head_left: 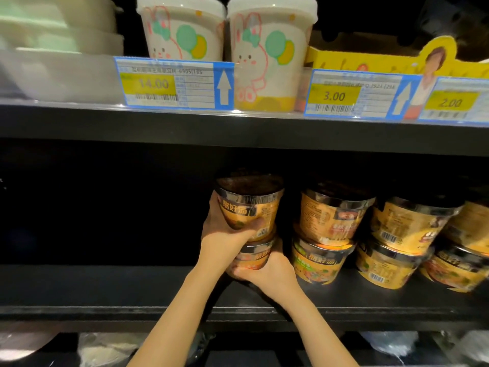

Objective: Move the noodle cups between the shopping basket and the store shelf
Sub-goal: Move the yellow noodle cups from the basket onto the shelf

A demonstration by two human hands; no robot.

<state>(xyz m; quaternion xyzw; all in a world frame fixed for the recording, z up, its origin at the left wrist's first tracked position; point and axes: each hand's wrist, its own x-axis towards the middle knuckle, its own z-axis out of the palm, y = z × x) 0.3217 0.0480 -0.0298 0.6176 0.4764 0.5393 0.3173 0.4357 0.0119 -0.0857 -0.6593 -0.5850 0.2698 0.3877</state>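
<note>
Left hand (225, 234) grip grasps upper noodle cup (248, 205); right hand (267, 274) grasps lower cup (254, 256); misaligned stacking risks toppling off shelf (105, 284).

Black store shelving (238, 133) with blue price tags (174, 83), dim recesses

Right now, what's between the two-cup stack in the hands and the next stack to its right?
Nothing: the head view shows only a dark gap between the held stack and the neighbouring stack.
</note>
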